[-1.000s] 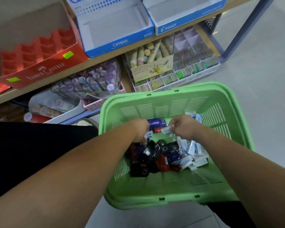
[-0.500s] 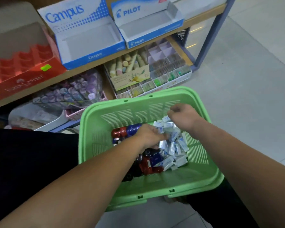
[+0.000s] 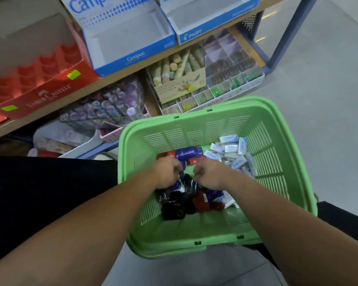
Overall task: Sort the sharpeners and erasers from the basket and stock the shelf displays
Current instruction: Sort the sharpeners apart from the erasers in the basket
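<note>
As I read the basket (image 3: 194, 247) from its near rim outward, the dark sharpeners (image 3: 180, 201) are heaped at and just short of both hands. The left hand (image 3: 167, 172) and right hand (image 3: 211, 174) sit knuckles-up, close together over that heap, with fingers curled down into it; I cannot tell whether either grips anything. Just past the knuckles a blue sharpener (image 3: 188, 153) lies crosswise, long axis left to right, about equally near either hand. The erasers (image 3: 234, 149) cluster toward the far right corner, nearer the right hand, so I judge that one should take them. Beyond, on the shelf (image 3: 149, 58), the Campus box (image 3: 130, 38) and Pilot box (image 3: 211, 17) stand open.
</note>
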Available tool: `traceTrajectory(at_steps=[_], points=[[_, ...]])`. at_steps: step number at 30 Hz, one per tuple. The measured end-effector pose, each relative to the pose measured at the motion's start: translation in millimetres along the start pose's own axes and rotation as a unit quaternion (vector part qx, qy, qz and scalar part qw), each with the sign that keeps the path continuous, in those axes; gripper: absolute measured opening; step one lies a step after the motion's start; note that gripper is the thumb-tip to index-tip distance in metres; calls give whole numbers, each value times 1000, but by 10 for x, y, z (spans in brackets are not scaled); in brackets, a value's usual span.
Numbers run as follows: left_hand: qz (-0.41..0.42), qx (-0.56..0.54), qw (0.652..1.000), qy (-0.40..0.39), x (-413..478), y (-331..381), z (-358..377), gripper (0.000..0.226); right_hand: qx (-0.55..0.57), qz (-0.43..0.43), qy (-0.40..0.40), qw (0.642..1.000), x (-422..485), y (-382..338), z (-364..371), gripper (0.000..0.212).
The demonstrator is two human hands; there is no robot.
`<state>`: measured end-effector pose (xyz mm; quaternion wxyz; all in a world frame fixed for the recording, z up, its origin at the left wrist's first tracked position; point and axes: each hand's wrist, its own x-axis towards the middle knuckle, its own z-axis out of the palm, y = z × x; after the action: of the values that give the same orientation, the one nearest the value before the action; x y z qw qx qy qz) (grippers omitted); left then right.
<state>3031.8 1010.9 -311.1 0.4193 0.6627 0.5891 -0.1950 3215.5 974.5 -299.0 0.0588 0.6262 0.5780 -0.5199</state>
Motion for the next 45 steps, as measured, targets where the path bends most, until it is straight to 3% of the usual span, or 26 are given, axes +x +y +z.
traceTrajectory(at_steps=[4,9,11,13,15,16,18,20,24,28,31,36,40,45], points=[[37,115,992,-35,66,-32,138,43,-110,-14,-36,993,128,74,136,43],[65,303,950,-50,22,-12,374,35,-212,-34,-26,976,305,138,228,71],[44,320,944,-71,19,-24,489,39,-213,-41,-37,976,358,91,236,73],[22,276,958,-73,21,-48,486,39,-196,-47,-51,978,391,65,233,64],[-1,166,986,-27,10,-68,433,34,-163,-49,-53,984,413,90,232,55],[-25,94,995,23,1,-80,418,28,-145,-48,-49,987,421,114,234,53],[-66,9,982,179,-22,-96,432,16,-98,-36,-31,994,442,151,235,54],[-100,-55,960,257,-44,-56,491,24,-22,-12,-19,1000,468,176,228,59],[-177,-233,930,224,2,58,650,57,92,3,-20,996,504,227,232,50],[-153,-291,911,249,-13,-17,743,64,141,4,-18,990,514,291,262,46],[-137,-251,931,228,-32,-103,806,79,79,-15,-22,996,511,280,285,48],[-128,-195,967,102,-67,-77,802,98,-105,-68,-24,992,494,214,359,54],[-135,-230,958,103,-50,-102,769,93,-58,-47,-32,997,524,236,341,53],[-116,-297,917,240,-97,-93,795,46,1,-22,-36,999,563,262,304,39]])
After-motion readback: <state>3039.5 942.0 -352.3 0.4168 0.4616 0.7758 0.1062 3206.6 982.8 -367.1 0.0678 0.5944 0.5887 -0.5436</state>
